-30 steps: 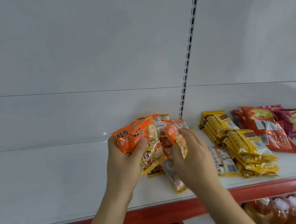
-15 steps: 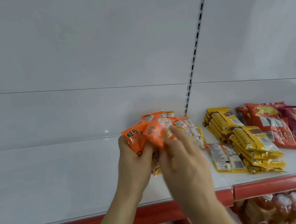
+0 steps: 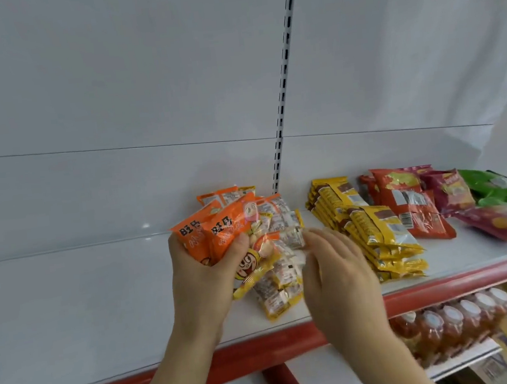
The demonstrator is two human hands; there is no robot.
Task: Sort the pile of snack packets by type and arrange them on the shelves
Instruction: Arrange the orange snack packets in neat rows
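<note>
White panelled back wall (image 3: 111, 97), black slotted upright (image 3: 282, 95), red edge strip (image 3: 473, 275), even light.

The packets (image 3: 216, 236) in the left hand (image 3: 205, 278) were orange with black characters and a cartoon face. Neighbouring stacks were yellow-and-brown (image 3: 371, 226), red (image 3: 410, 203), purple (image 3: 452, 192) and green (image 3: 495, 186). The white shelf (image 3: 70, 305) carried a red front edge.
</note>
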